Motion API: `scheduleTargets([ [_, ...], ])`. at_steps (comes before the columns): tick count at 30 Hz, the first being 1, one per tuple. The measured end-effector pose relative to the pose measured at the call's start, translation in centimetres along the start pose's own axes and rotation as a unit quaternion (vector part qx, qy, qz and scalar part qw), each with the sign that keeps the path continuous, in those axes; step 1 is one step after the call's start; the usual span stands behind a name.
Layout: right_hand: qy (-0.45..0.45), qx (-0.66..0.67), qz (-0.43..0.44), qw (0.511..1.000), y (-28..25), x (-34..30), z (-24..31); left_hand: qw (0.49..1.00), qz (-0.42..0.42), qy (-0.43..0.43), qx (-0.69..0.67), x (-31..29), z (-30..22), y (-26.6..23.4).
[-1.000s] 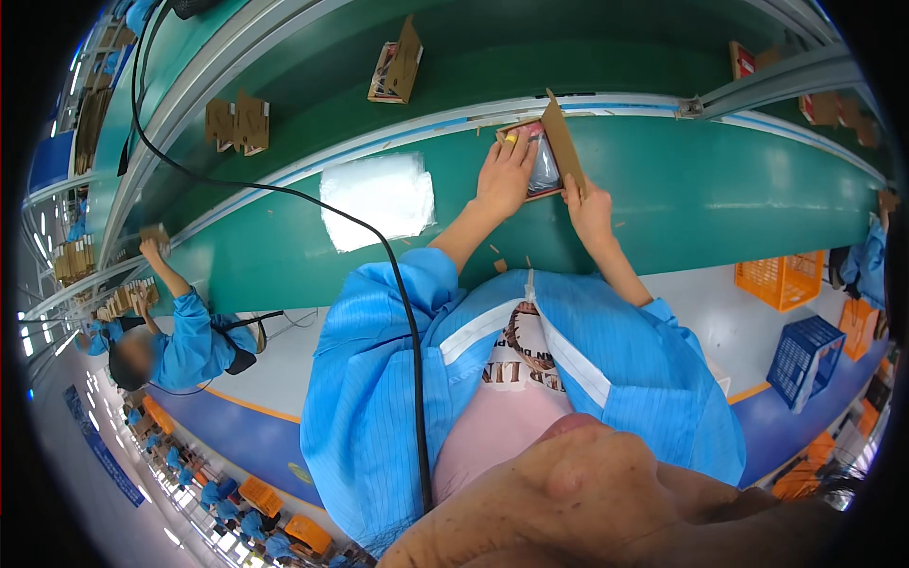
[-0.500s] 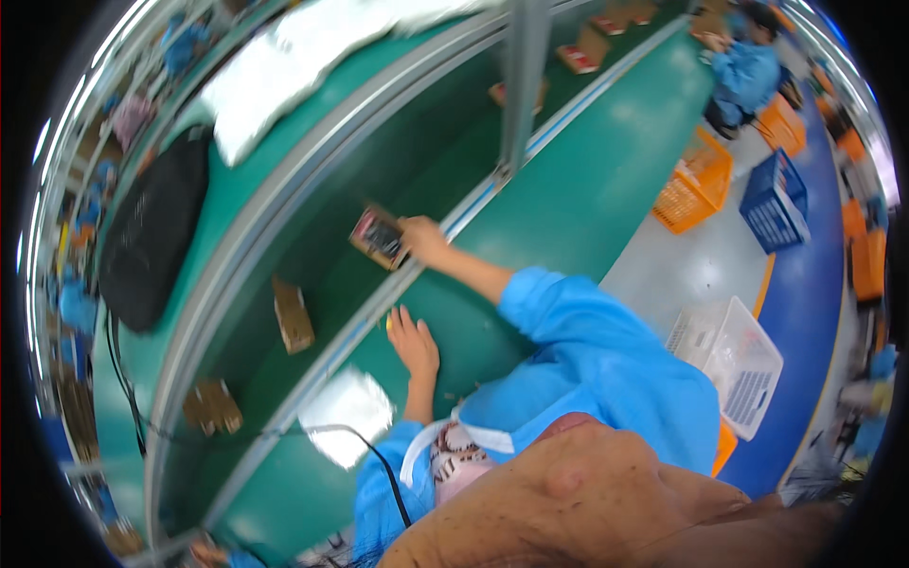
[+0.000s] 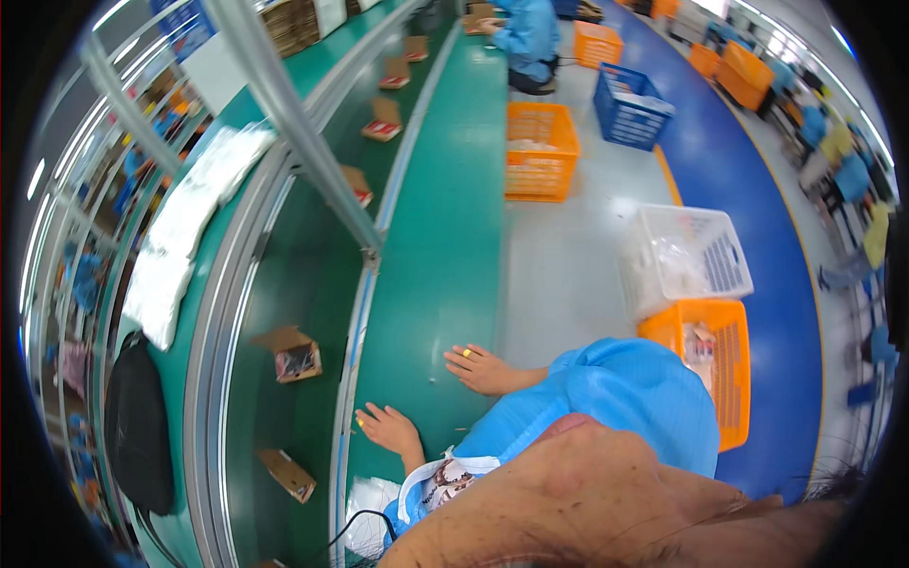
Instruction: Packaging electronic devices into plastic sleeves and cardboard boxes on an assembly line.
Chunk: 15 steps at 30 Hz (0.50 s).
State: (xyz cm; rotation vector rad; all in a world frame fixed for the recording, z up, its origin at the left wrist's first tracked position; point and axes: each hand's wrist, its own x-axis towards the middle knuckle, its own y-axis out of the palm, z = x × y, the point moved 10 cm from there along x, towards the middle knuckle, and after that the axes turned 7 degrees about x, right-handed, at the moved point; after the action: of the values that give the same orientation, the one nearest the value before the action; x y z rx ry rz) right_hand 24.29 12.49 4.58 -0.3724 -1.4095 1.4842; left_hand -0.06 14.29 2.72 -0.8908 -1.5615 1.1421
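Note:
My left hand [image 3: 390, 431] lies open on the green worktop [image 3: 431, 256], its fingers spread close to the metal rail of the conveyor. My right hand [image 3: 485, 369] is also open, laid near the worktop's right edge, with a yellow band on one finger. Neither hand holds anything. Left of them, past the rail, an open cardboard box [image 3: 298, 363] with something dark and red inside sits on the dark green conveyor belt [image 3: 270, 417]. Nearer along the belt is a second cardboard box [image 3: 287, 473], its contents hidden by its tilted flap.
More open boxes [image 3: 383, 121] line the belt farther off. A metal post [image 3: 312, 142] rises at the rail. White packages [image 3: 175, 246] and a black bag [image 3: 140, 426] lie beyond the conveyor. At right stand a white crate [image 3: 686, 260], orange crates [image 3: 542, 156] and a blue crate [image 3: 632, 109]. Another person [image 3: 530, 43] sits ahead.
My right hand has let go of the open box on the belt and drawn back right onto the worktop. My left hand stays on the worktop. The whole view has turned.

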Motion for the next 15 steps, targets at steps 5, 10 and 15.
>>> scheduleTargets([
  [5,0.031,-0.035,-0.009,0.999,-1.0,-2.6,0.6,0.999,-0.018,0.016,0.041,-0.8,-0.3,0.1],
  [10,0.013,0.000,-0.043,0.999,-1.5,-3.3,1.2,0.997,-0.044,0.032,0.058,-1.8,0.3,0.4],
  [15,0.023,-0.011,-0.047,0.999,-1.2,-3.8,0.9,0.997,-0.032,0.042,0.054,-1.7,-0.2,-0.1],
])
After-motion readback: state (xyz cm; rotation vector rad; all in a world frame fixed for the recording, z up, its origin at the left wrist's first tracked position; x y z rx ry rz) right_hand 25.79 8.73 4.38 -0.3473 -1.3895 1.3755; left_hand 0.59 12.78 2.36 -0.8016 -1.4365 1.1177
